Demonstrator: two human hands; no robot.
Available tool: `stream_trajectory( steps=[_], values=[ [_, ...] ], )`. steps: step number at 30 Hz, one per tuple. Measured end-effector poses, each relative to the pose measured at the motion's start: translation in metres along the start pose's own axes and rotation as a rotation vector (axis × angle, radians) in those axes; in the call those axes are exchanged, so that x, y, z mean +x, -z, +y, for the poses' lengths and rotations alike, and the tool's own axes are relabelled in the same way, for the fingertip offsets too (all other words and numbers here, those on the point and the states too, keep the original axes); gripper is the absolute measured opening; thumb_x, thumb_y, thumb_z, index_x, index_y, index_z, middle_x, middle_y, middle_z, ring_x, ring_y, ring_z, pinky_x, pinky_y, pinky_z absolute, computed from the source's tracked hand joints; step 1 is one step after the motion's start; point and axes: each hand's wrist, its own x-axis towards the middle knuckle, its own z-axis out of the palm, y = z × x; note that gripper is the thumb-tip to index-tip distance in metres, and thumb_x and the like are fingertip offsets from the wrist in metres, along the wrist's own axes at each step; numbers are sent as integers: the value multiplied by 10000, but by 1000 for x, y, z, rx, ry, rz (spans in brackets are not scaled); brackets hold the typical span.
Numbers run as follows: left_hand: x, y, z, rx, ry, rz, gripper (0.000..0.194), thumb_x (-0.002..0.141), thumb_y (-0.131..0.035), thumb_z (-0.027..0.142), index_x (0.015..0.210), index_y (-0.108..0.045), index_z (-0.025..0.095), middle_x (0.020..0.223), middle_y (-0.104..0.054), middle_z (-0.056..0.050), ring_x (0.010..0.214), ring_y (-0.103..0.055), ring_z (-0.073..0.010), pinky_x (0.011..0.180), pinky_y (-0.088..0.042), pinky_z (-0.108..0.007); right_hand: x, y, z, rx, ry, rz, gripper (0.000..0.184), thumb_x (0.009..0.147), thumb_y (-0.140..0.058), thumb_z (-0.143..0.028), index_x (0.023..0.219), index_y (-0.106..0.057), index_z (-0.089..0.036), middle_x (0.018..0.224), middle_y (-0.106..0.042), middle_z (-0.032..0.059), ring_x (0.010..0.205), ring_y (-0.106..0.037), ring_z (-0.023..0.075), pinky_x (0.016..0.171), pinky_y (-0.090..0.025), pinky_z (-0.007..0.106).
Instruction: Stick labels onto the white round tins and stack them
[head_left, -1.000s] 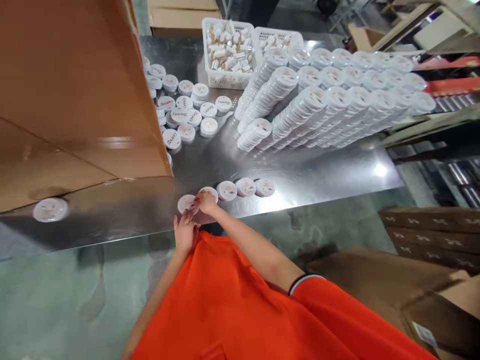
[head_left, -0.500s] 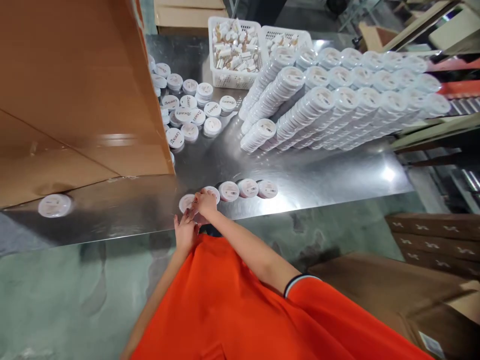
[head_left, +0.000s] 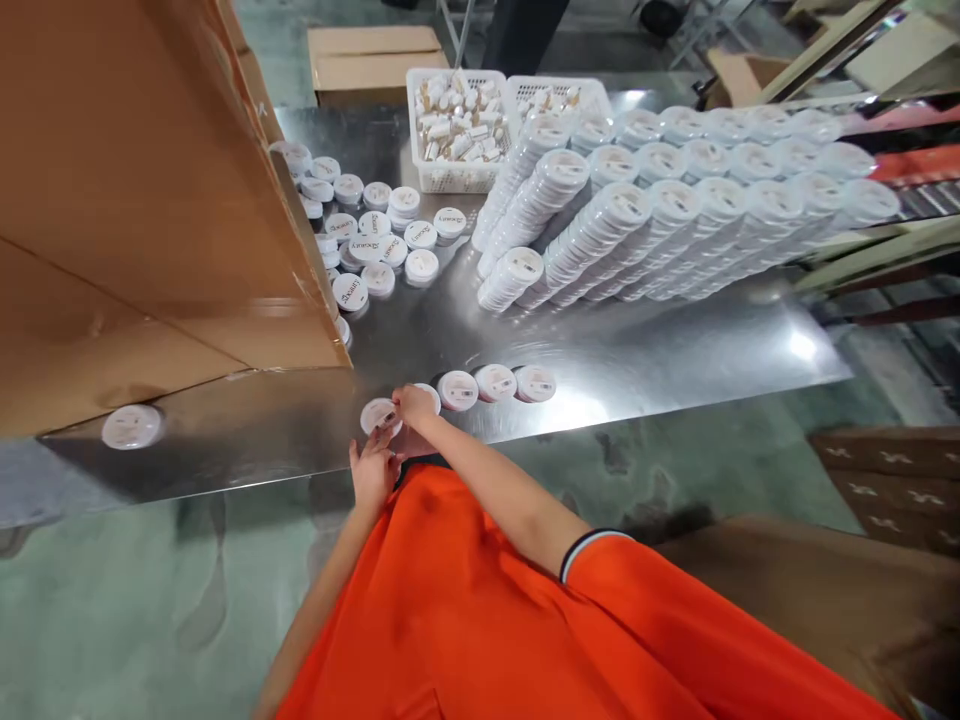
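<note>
A row of round white-lidded jars stands near the front edge of the metal table, the leftmost jar (head_left: 380,416) lying before my hands. My left hand (head_left: 373,478) rests at its near side, fingers stretched out and fingertips on the lid's edge. At the right edge of the same lid, my right hand (head_left: 417,407) is closed in a pinch; whatever it may hold is too small to make out. It partly covers the second jar (head_left: 430,397). Further right, another jar (head_left: 458,390) shows a small dark mark on its pale top.
A large cardboard box (head_left: 165,200) stands at the left, with a white jar (head_left: 132,427) before it. Loose lidded jars (head_left: 367,248) cluster behind. Tall stacks of white jars (head_left: 622,205) fill the back right. A white basket (head_left: 457,180) holds small white pieces.
My right hand has drawn slightly apart from my left, uncovering more of the leftmost jar's lid. The whole view has shifted a little.
</note>
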Motion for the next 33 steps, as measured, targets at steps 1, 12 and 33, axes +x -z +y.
stream_trajectory(
  steps=[1,12,33],
  values=[
    [0,1,-2,-25,2,10,297,863,-602,211,566,-623,217,1321,-710,-74,1366,-548,-345,1210,-242,-675,-5,1,3,11,12,11,203,889,-600,-155,1000,-767,-185,1059,-768,114,980,-707,222,790,-490,281],
    [-25,27,-3,-816,283,382,416,808,-644,563,765,-733,159,1057,-774,-150,958,-711,-251,846,-557,-368,-68,-43,2,1060,389,-237,239,749,-727,-269,956,-641,-184,789,-650,-19,711,-607,137,702,-510,283],
    [-62,37,-115,-919,698,625,528,481,-738,680,591,-557,197,525,-485,56,533,-449,-102,555,-367,-267,-61,-34,49,694,305,125,168,795,-575,-339,849,-663,-207,812,-721,21,699,-618,160,721,-502,304]
  ],
)
